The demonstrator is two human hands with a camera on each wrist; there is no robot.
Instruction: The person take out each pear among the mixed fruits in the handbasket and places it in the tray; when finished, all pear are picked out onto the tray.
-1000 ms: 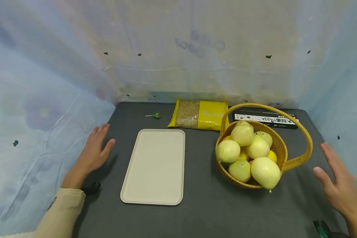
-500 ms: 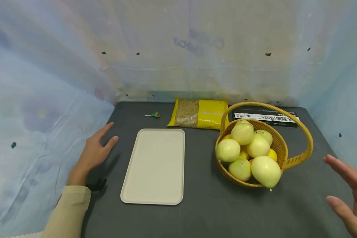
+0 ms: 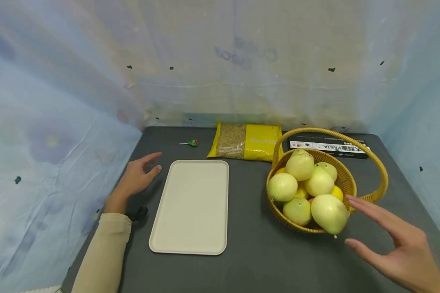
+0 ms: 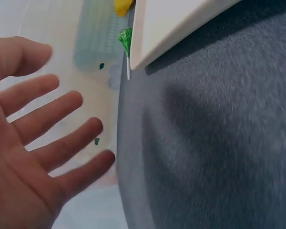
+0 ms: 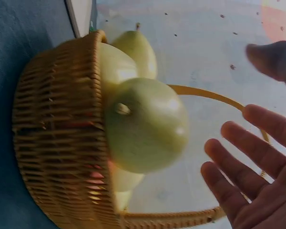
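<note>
My left hand [image 3: 135,179], its fingers loosely extended, hovers just left of a pale rectangular tray [image 3: 190,207] and holds nothing. In the left wrist view the palm and spread fingers show plainly. At the right, my right hand [image 3: 399,244] is beside a wicker basket [image 3: 289,223] with an arched handle [image 3: 381,171]. Its thumb and fingers are parted, with nothing held. Pale green pears [image 3: 329,213] and some yellow fruit [image 3: 337,192] fill the basket. The right wrist view shows the nearest pear [image 5: 148,126] close to the fingers, apart from them.
Behind the tray lies a green-wrapped lollipop [image 3: 193,143]. A yellow bag of pasta [image 3: 262,142] lies along the back of the dark table [image 3: 249,260], and a black pasta box [image 3: 330,145] is partly hidden behind the basket handle. Fabric walls surround the table.
My left hand has moved right, toward the tray. My right hand first drew toward the right edge, then came left to the basket's side. The objects have stayed in place.
</note>
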